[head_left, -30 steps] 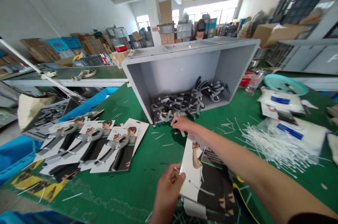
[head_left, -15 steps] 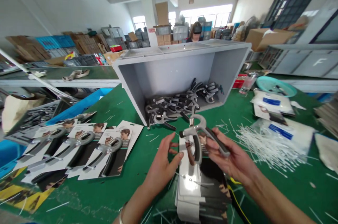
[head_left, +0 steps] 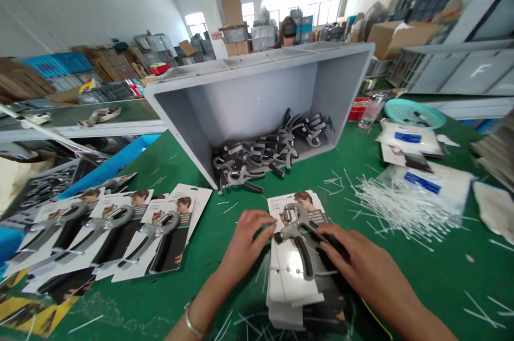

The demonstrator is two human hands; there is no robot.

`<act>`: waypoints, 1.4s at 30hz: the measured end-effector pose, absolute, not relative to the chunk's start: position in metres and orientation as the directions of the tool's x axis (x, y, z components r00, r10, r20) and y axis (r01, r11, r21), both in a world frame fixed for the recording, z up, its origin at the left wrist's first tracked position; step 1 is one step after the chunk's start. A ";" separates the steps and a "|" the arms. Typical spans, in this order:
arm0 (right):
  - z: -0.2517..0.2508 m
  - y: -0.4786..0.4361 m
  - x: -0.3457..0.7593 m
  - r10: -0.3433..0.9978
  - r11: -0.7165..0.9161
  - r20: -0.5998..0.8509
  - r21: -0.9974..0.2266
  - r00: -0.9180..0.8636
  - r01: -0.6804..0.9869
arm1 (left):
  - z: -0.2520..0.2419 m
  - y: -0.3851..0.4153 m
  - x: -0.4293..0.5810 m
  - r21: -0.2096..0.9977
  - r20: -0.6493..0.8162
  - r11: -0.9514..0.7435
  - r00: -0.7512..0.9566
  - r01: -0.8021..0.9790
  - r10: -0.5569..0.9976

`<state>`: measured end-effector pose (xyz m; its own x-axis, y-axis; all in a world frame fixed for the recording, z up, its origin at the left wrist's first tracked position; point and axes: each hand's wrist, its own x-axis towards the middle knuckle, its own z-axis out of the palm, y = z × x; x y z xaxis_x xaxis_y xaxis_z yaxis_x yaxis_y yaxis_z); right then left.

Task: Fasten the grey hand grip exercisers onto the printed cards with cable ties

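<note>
A grey and black hand grip strengthener (head_left: 307,260) lies over the top of a stack of printed backing cards (head_left: 281,290) in front of me. My right hand (head_left: 357,260) is closed around its right handle. My left hand (head_left: 249,236) is open at the stack's left edge, thumb and fingers apart, holding nothing. Left of it, several cards (head_left: 182,263) each carry a hand grip strengthener (head_left: 163,228). More hand grip strengtheners (head_left: 257,156) are heaped inside a grey plastic bin (head_left: 249,89) tipped on its side behind the stack.
A pile of thin white plastic ties (head_left: 401,207) spreads on the right, with strays across the green table (head_left: 193,298). Beyond it are plastic bags (head_left: 445,183), a turquoise tray (head_left: 391,111) and a glass jar (head_left: 373,108). A person (head_left: 287,33) is visible behind the bin.
The hand grip strengthener has come down from above the stack to lie over the top card, with my right hand still on it. My left hand stays near the stack's left edge.
</note>
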<state>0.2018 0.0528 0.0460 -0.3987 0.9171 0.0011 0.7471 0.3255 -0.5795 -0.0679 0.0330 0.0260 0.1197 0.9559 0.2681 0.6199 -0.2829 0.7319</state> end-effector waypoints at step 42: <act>0.022 0.061 0.183 0.796 0.522 0.199 -0.705 -0.572 0.480 | 0.016 0.057 -0.012 0.863 0.261 -0.288 0.122 0.415 0.958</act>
<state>0.1827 0.0609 0.0215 -0.5717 0.7959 0.1994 0.4802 0.5216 -0.7052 -0.0122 0.0570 0.0159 0.1220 0.9575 0.2613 0.4154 -0.2883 0.8627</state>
